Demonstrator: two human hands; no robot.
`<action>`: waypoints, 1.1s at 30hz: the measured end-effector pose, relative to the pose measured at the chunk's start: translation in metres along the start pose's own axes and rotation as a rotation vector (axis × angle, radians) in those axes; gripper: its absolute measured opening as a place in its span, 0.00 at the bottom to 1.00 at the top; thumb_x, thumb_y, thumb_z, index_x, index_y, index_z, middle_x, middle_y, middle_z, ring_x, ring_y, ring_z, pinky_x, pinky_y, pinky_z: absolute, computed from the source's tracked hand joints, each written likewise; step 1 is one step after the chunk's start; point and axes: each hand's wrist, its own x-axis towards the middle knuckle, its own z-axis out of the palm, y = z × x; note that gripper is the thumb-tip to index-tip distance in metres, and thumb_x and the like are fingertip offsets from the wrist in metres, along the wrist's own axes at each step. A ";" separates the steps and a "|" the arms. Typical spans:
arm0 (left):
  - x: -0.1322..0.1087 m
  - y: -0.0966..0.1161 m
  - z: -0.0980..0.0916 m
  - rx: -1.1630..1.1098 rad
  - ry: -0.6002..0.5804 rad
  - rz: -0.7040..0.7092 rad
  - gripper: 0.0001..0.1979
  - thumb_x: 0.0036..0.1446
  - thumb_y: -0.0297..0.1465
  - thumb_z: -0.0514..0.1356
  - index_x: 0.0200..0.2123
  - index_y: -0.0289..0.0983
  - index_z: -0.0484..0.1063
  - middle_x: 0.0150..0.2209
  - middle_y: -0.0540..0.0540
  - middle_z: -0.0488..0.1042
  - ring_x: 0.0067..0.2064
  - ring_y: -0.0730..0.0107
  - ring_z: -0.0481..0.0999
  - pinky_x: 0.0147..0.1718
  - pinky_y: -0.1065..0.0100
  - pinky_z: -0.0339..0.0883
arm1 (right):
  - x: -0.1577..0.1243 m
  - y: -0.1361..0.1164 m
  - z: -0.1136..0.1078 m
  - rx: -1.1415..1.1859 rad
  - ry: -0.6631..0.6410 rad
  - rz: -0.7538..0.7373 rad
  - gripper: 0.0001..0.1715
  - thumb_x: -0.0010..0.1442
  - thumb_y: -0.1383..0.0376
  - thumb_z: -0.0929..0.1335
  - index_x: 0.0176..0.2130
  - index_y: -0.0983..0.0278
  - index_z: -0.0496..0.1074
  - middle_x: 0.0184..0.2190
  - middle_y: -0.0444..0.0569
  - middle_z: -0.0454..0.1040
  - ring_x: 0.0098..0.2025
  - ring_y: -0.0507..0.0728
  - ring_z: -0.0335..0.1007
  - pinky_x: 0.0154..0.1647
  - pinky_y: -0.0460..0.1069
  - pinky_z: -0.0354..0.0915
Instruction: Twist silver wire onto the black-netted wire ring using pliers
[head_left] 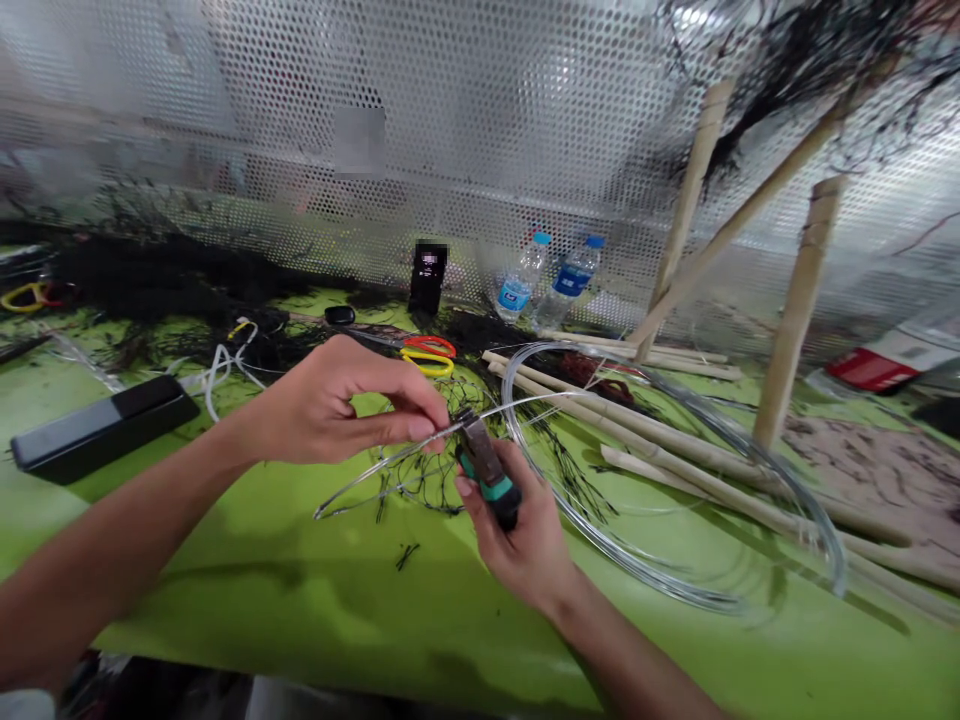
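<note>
My left hand (pixel 352 400) pinches a silvery wire (pixel 375 467) between thumb and fingers, near the middle of the view. My right hand (pixel 525 530) is wrapped round pliers (pixel 487 465) with green and black handles. The jaws of the pliers are at the wire, just right of my left fingertips; whether they bite on it is too small to tell. Left of the pliers the wire bends back in a narrow loop, and its other part runs right towards a big coil of wire (pixel 637 570). Dark wire netting (pixel 420 485) lies beneath my hands.
Red and yellow scissors (pixel 427 355), two water bottles (pixel 523 275) and a black phone-like device (pixel 428 278) are behind my hands. A black box (pixel 105 425) lies at left. Bamboo poles (pixel 675 455) lie and stand at right on the green table (pixel 315 620), before a perforated metal screen (pixel 450 110).
</note>
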 end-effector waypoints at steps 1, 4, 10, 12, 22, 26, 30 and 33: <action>0.000 -0.001 0.000 0.016 0.006 0.012 0.04 0.69 0.25 0.61 0.41 0.35 0.77 0.32 0.48 0.84 0.31 0.78 0.82 0.33 0.79 0.76 | 0.000 0.000 -0.001 -0.002 -0.006 -0.002 0.13 0.70 0.60 0.67 0.52 0.59 0.68 0.32 0.44 0.77 0.28 0.53 0.70 0.29 0.48 0.65; -0.002 -0.003 -0.003 0.022 -0.011 0.026 0.03 0.68 0.24 0.62 0.42 0.37 0.76 0.33 0.49 0.85 0.32 0.79 0.84 0.33 0.81 0.75 | -0.001 0.000 -0.002 -0.006 -0.018 -0.001 0.11 0.70 0.60 0.67 0.51 0.60 0.69 0.32 0.44 0.77 0.27 0.53 0.68 0.29 0.49 0.65; -0.005 -0.005 -0.009 -0.047 -0.097 -0.103 0.09 0.68 0.28 0.62 0.48 0.47 0.78 0.34 0.51 0.86 0.31 0.74 0.85 0.31 0.77 0.76 | 0.000 -0.001 -0.006 -0.011 -0.015 -0.003 0.11 0.70 0.60 0.67 0.51 0.60 0.68 0.30 0.43 0.75 0.26 0.52 0.65 0.28 0.48 0.63; -0.005 -0.004 -0.009 -0.025 -0.099 -0.124 0.08 0.69 0.30 0.61 0.47 0.47 0.79 0.33 0.51 0.85 0.31 0.73 0.85 0.32 0.77 0.76 | 0.000 -0.001 -0.007 -0.025 -0.012 -0.021 0.11 0.70 0.61 0.67 0.51 0.60 0.69 0.30 0.43 0.74 0.26 0.52 0.65 0.28 0.48 0.64; 0.001 0.010 -0.005 0.299 0.033 0.167 0.05 0.71 0.31 0.61 0.41 0.40 0.78 0.31 0.55 0.85 0.26 0.81 0.81 0.25 0.81 0.67 | -0.001 0.001 -0.007 -0.065 -0.020 -0.054 0.12 0.69 0.60 0.68 0.50 0.62 0.71 0.31 0.44 0.77 0.27 0.53 0.69 0.29 0.47 0.65; 0.000 0.010 0.002 0.338 0.091 0.196 0.07 0.72 0.32 0.59 0.41 0.39 0.77 0.29 0.56 0.84 0.25 0.84 0.81 0.24 0.81 0.64 | -0.002 -0.002 -0.007 -0.026 -0.048 -0.008 0.12 0.69 0.60 0.67 0.50 0.62 0.72 0.30 0.44 0.75 0.26 0.52 0.67 0.28 0.46 0.64; -0.003 0.007 0.007 0.370 0.129 0.247 0.05 0.71 0.28 0.60 0.44 0.35 0.76 0.35 0.51 0.84 0.34 0.81 0.83 0.35 0.81 0.71 | 0.003 -0.002 -0.017 0.025 -0.133 0.042 0.13 0.70 0.59 0.67 0.50 0.63 0.73 0.29 0.45 0.75 0.26 0.52 0.65 0.28 0.47 0.63; -0.004 0.000 0.008 0.394 0.070 0.269 0.12 0.68 0.22 0.61 0.52 0.38 0.76 0.46 0.46 0.82 0.44 0.76 0.82 0.46 0.75 0.74 | 0.011 -0.001 -0.031 0.092 -0.238 0.084 0.14 0.70 0.55 0.68 0.47 0.63 0.73 0.32 0.47 0.76 0.28 0.53 0.68 0.28 0.47 0.65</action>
